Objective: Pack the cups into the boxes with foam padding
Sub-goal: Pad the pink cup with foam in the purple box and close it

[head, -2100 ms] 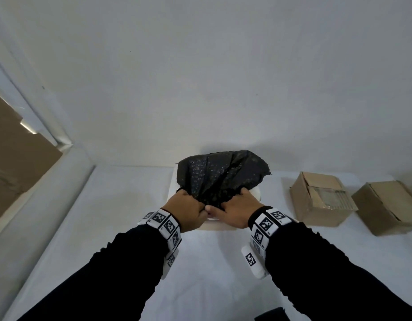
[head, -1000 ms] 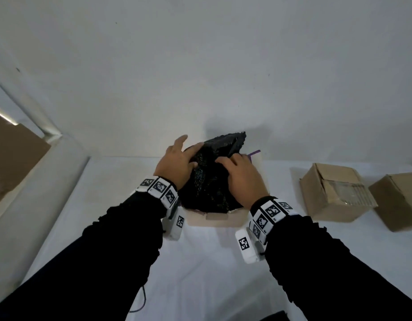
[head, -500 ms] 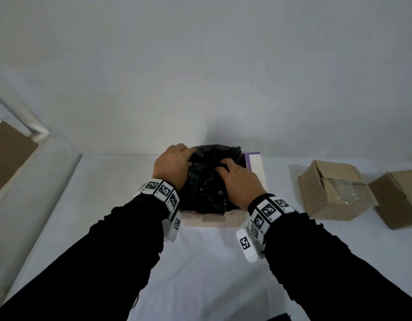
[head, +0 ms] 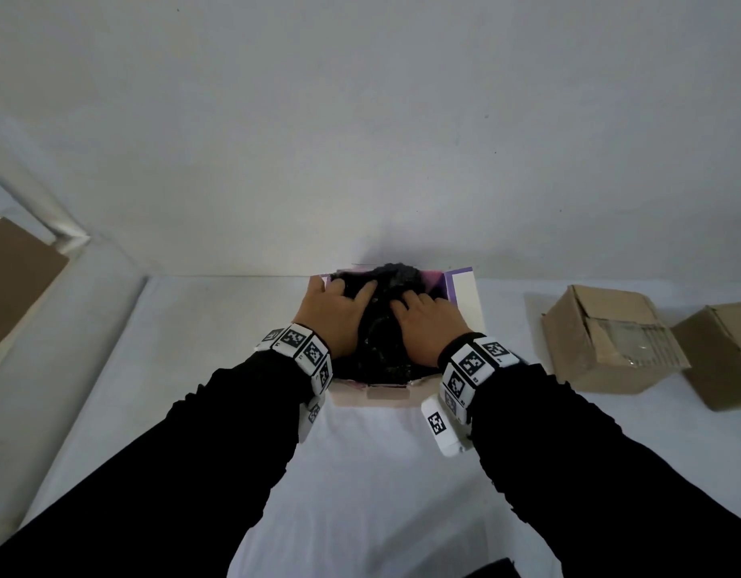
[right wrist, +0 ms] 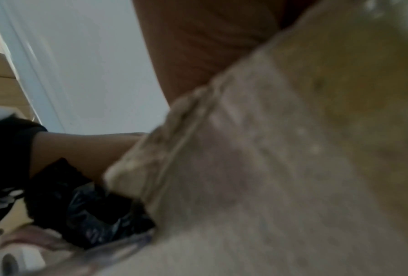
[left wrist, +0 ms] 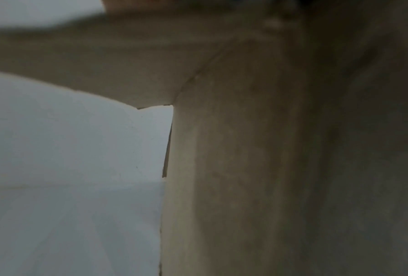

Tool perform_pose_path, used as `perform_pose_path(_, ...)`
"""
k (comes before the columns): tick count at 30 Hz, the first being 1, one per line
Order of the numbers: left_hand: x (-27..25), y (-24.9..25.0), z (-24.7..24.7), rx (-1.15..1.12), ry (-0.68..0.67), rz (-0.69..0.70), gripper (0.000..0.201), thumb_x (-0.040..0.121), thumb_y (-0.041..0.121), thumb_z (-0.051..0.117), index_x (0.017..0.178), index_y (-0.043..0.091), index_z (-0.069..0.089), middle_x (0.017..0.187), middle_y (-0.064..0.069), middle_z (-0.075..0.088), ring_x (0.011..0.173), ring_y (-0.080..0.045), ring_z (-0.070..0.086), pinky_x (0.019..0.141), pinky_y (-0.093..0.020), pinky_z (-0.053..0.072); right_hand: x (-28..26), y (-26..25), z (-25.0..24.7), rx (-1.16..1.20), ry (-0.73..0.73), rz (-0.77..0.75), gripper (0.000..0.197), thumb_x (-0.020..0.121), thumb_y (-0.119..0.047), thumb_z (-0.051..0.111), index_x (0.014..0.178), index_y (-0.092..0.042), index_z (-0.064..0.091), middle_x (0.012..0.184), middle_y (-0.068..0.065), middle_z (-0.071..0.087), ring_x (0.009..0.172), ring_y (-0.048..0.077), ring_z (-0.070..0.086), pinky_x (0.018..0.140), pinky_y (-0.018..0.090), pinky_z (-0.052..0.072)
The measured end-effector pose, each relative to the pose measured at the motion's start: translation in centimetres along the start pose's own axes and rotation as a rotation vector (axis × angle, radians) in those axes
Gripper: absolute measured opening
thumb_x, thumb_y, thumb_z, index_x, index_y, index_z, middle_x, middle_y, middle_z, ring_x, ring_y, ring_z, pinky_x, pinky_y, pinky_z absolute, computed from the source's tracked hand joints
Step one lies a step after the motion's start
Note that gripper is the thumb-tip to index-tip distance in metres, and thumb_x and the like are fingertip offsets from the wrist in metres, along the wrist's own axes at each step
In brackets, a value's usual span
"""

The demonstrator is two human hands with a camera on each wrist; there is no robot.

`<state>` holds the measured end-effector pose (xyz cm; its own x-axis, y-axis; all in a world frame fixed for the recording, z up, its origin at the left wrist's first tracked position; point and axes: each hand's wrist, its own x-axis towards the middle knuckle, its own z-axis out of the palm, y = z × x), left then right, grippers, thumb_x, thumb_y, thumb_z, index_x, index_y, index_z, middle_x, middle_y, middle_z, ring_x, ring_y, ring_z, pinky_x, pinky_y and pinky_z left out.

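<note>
Two cardboard boxes (head: 610, 340) beside packing box (head: 464, 294)

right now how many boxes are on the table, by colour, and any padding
brown cardboard boxes: 2, shut, one beside the other, at the right
white and purple box: 1, open
black foam padding: 1, in the open box under the left hand and right hand
total: 4

White tabletop (head: 381, 473), plain white wall (head: 360, 118) behind it. Brown panel (head: 14, 281) at the left edge of the frame, beside a white frame strip (head: 39, 210).
</note>
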<state>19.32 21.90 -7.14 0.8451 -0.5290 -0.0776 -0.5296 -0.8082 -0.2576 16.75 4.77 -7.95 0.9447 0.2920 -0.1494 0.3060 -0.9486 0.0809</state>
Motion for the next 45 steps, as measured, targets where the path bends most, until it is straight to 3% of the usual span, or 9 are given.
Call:
perform_pose_path(4,0.7,0.3,0.2,0.046,-0.054,0.008,0.049,0.083,0.033,0.048,0.130,0.023,0.051,0.106,0.006,0.066,0.113,-0.026,0.043,0.099,-0.047,0.025,0.2,0.3,-0.3,0.016,0.020,-0.009,0.041,0.087,-0.026,0.051,0.126,-0.012,0.048,0.125,0.009,0.058,0.114,0.029,0.052,0.089,0.038,0.042)
perform_pose_path(9,0.5,0.1,0.0,0.050,-0.065,0.029,0.036,0.082,0.034,0.048,0.110,0.022,0.068,0.122,-0.006,0.051,0.121,-0.031,0.037,0.102,-0.046,0.024,-0.3,0.6,0.4,0.135,0.274,-0.010,0.048,0.069,-0.013,0.064,0.116,-0.009,0.052,0.122,0.015,0.046,0.101,0.034,0.050,0.065,0.039,0.048)
perform_pose_path(13,0.2,0.0,0.0,0.043,0.039,0.090,0.030,0.064,0.023,0.046,0.074,0.014,0.072,0.068,-0.001,0.064,0.084,-0.032,0.061,0.111,-0.063,0.021,0.3,0.6,0.8,0.019,0.133,-0.039,0.055,0.089,-0.027,0.047,0.141,-0.017,0.038,0.139,0.004,0.049,0.119,0.027,0.050,0.090,0.041,0.042)
perform_pose_path(17,0.7,0.3,-0.5,-0.029,-0.104,0.041,0.059,0.075,0.034,0.053,0.129,0.012,0.046,0.084,0.002,0.067,0.099,-0.029,0.062,0.105,-0.049,-0.027,0.9,0.6,0.7,-0.058,0.034,-0.033,0.053,0.092,-0.035,0.043,0.143,-0.022,0.036,0.134,0.001,0.057,0.119,0.024,0.053,0.097,0.039,0.037)
perform_pose_path(23,0.9,0.1,-0.5,-0.067,-0.196,0.052,0.042,0.080,0.036,0.051,0.118,0.018,0.056,0.095,0.005,0.068,0.110,-0.024,0.058,0.111,-0.061,-0.012,0.0,1.4,-0.6,-0.064,0.182,-0.040,0.041,0.075,-0.018,0.053,0.116,-0.014,0.058,0.115,0.011,0.060,0.107,0.033,0.052,0.089,0.043,0.041)
perform_pose_path(28,0.0,0.2,-0.4,0.037,-0.104,-0.002,0.049,0.078,0.047,0.055,0.123,0.030,0.059,0.134,-0.009,0.043,0.136,-0.031,0.024,0.111,-0.067,-0.008,-1.1,2.1,-1.3,-0.114,0.436,0.060,0.027,0.074,-0.011,0.043,0.093,-0.014,0.061,0.089,0.009,0.064,0.083,0.032,0.056,0.076,0.041,0.044)
perform_pose_path(35,-0.7,0.2,-0.8,0.062,0.007,-0.044,0.050,0.072,0.051,0.055,0.115,0.026,0.064,0.125,-0.007,0.052,0.129,-0.027,0.033,0.110,-0.067,-0.010,-1.0,1.8,-1.5,-0.016,0.399,0.041,0.022,0.073,-0.004,0.046,0.086,-0.010,0.063,0.080,0.012,0.065,0.070,0.032,0.061,0.067,0.037,0.046)
perform_pose_path(39,-0.6,0.1,-0.3,0.012,0.032,-0.030,0.065,0.074,0.047,0.050,0.133,0.022,0.052,0.103,0.006,0.068,0.130,-0.024,0.041,0.109,-0.064,-0.016,-0.9,1.6,-0.2,-0.074,0.301,0.068,0.013,0.082,-0.017,0.049,0.083,-0.014,0.062,0.066,0.006,0.065,0.064,0.029,0.061,0.094,0.043,0.032)
perform_pose_path(45,-0.7,-0.1,-0.3,-0.056,-0.020,-0.035,0.071,0.081,0.049,0.047,0.146,0.024,0.032,0.114,0.008,0.064,0.137,-0.019,0.030,0.107,-0.064,-0.021,-0.1,2.0,0.5,-0.029,0.097,0.080,0.035,0.095,-0.031,0.036,0.112,-0.010,0.058,0.096,0.006,0.071,0.125,0.028,0.043,0.108,0.049,-0.003)
